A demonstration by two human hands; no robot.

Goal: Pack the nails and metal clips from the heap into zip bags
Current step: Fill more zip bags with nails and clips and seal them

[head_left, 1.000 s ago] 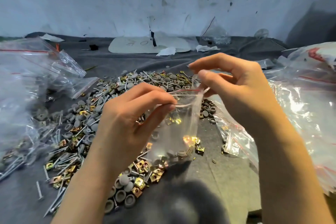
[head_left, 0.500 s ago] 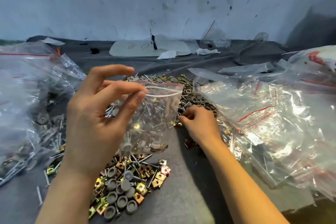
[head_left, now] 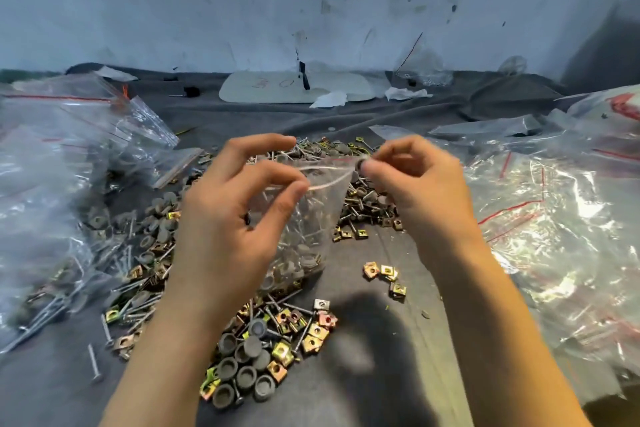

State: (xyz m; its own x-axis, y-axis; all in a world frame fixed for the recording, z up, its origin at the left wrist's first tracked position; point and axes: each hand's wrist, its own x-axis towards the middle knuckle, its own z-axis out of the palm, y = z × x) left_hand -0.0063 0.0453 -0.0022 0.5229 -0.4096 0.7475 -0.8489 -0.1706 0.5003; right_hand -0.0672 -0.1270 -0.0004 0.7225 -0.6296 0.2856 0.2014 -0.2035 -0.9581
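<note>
I see my left hand (head_left: 225,236) pinching the open mouth of the zip bag (head_left: 306,229) between thumb and fingers, holding it, part-filled, just over the heap (head_left: 263,350) on the grey cloth (head_left: 381,374). My right hand (head_left: 419,184), fingers curled, pinches a small dark piece (head_left: 360,165) at the bag's right rim. Whether it also grips the plastic I cannot tell.
</note>
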